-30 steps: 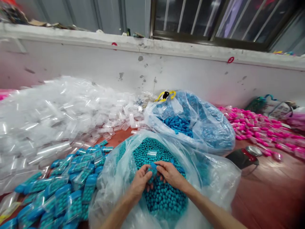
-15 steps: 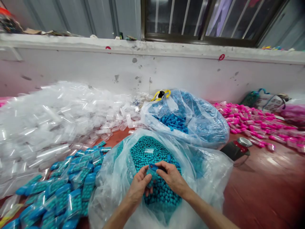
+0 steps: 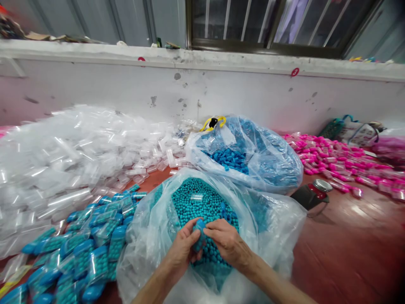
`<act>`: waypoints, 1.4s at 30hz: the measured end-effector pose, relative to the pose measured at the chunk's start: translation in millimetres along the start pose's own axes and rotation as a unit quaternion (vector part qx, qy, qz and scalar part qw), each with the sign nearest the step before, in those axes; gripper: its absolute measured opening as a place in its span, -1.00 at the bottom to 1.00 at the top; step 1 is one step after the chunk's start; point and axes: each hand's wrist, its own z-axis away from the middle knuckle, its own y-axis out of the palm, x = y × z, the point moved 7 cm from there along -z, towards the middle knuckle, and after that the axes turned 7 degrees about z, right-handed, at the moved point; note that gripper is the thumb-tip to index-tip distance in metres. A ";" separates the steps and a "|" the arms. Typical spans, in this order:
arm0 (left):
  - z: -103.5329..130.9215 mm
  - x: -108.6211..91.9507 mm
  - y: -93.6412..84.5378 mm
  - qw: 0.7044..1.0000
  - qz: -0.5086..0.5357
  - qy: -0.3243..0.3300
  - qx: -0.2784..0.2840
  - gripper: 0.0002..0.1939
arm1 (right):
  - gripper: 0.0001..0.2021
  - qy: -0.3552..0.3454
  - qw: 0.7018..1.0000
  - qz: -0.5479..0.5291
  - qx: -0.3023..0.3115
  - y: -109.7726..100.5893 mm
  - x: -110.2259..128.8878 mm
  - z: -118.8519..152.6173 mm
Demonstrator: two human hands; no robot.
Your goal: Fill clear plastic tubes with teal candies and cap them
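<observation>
My left hand (image 3: 185, 242) is closed around a small clear container of teal beads (image 3: 199, 241), held upright over the open bag. A blue cap (image 3: 200, 224) sits at the container's top. The fingers of my right hand (image 3: 225, 240) are pinched together against the cap's right side; their tips are partly hidden. Below both hands, a translucent plastic bag (image 3: 148, 249) lies open, full of teal beads (image 3: 198, 185). On the beads rest a clear empty container (image 3: 196, 197) and some blue caps (image 3: 223, 209).
Behind is another bag (image 3: 275, 156) of blue caps (image 3: 228, 158). Blue-capped, bead-filled containers (image 3: 98, 261) lie left, near a large heap of clear containers (image 3: 95, 147). Pink-capped containers (image 3: 335, 156) lie right, with a dark jar-like object with a silver lid (image 3: 322, 185) in front. A white wall (image 3: 240, 93) stands behind.
The blue cap has gone from my right fingers, above the container, onto the container's top. My right hand has shifted slightly down and turned, its fingers now at the cap's side.
</observation>
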 end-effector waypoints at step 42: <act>15.7 -13.2 -3.0 0.971 -0.211 0.088 -0.074 -0.60 | -0.60 0.344 0.881 -0.314 0.079 30.7 -39.0 6.6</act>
